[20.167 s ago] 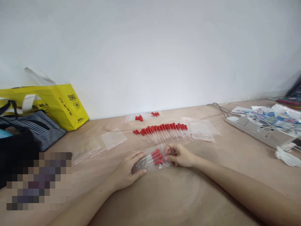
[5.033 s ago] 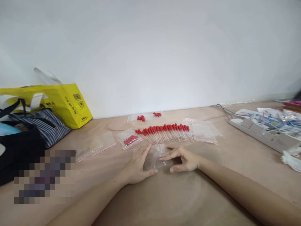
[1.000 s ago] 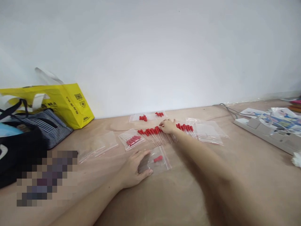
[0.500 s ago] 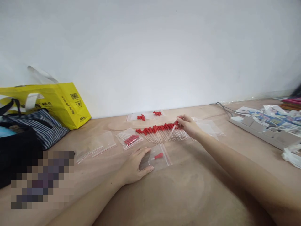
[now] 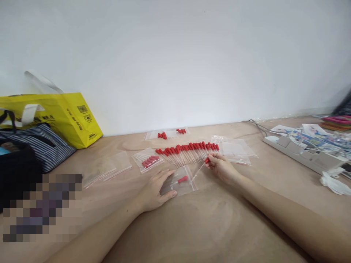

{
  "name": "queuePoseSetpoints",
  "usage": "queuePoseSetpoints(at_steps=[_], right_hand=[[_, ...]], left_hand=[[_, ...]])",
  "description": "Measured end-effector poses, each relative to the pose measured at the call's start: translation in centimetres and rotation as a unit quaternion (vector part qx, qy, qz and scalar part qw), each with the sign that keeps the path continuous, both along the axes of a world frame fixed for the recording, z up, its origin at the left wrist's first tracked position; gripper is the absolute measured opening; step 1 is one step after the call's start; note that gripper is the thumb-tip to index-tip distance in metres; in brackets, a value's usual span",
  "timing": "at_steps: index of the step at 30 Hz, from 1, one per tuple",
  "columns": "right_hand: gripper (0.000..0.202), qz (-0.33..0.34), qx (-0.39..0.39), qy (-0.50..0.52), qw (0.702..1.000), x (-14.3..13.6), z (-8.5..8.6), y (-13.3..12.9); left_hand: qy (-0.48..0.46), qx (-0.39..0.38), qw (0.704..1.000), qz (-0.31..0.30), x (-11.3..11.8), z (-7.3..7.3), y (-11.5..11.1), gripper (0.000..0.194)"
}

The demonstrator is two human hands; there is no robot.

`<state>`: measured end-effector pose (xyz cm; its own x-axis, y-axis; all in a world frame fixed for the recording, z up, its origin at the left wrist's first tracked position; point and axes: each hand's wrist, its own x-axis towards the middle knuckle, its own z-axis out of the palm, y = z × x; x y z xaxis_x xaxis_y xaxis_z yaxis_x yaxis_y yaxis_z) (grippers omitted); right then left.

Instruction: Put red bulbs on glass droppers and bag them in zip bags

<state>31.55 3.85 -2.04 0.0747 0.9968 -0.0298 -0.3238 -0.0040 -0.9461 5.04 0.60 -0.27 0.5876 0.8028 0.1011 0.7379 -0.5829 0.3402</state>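
Note:
A dropper with a red rubber bulb (image 5: pixel 207 160) is pinched in my right hand (image 5: pixel 219 166), its clear tube pointing down and left. The tube's tip is by the zip edge of a small clear zip bag (image 5: pixel 189 188); whether it is inside I cannot tell. One red-bulbed dropper (image 5: pixel 182 179) lies in that bag. Around the bag's left side rests my left hand (image 5: pixel 157 191), fingers and thumb spread and touching its edges. Behind both hands stretches a row of droppers (image 5: pixel 189 148), red bulbs toward the wall.
Left of the row lies a filled zip bag (image 5: pixel 148 160), then flat clear bags (image 5: pixel 109 166). More bags (image 5: pixel 238 148) lie right; small red bulbs (image 5: pixel 162 135) sit at the back. A power strip (image 5: pixel 296 149) stands right, a yellow bag (image 5: pixel 82 120) and striped bag (image 5: pixel 55 146) left.
My right hand has drawn the dropper from the row toward me, bringing its tip to the zip bag's right edge. The left hand stays at the bag.

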Motion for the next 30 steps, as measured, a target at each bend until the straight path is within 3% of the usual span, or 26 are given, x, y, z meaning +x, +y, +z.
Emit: queuePoseSetpoints(at_steps=[6,15,18,24,30], right_hand=[[0.030,-0.065,0.032,-0.010,0.997,1.5,0.1,0.3],[0.035,-0.014,-0.005,-0.014,1.000,-0.9,-0.7,-0.8],[0.036,-0.028,0.000,-0.011,1.000,-1.4,-0.7,-1.1],[0.035,-0.116,0.035,-0.045,0.992,-0.5,-0.4,-0.7],[0.032,-0.086,0.036,-0.032,0.995,-0.6,-0.9,-0.6]], left_hand=[[-0.017,0.006,1.000,-0.004,0.0,0.1,-0.1,0.054],[-0.018,0.012,1.000,-0.007,-0.3,-0.5,0.3,0.057],[-0.012,0.009,1.000,-0.005,-0.3,-0.4,0.2,0.057],[-0.021,0.020,0.999,-0.013,-0.3,-0.4,0.2,0.056],[-0.025,0.012,1.000,-0.011,-0.3,-0.4,0.2,0.057]])
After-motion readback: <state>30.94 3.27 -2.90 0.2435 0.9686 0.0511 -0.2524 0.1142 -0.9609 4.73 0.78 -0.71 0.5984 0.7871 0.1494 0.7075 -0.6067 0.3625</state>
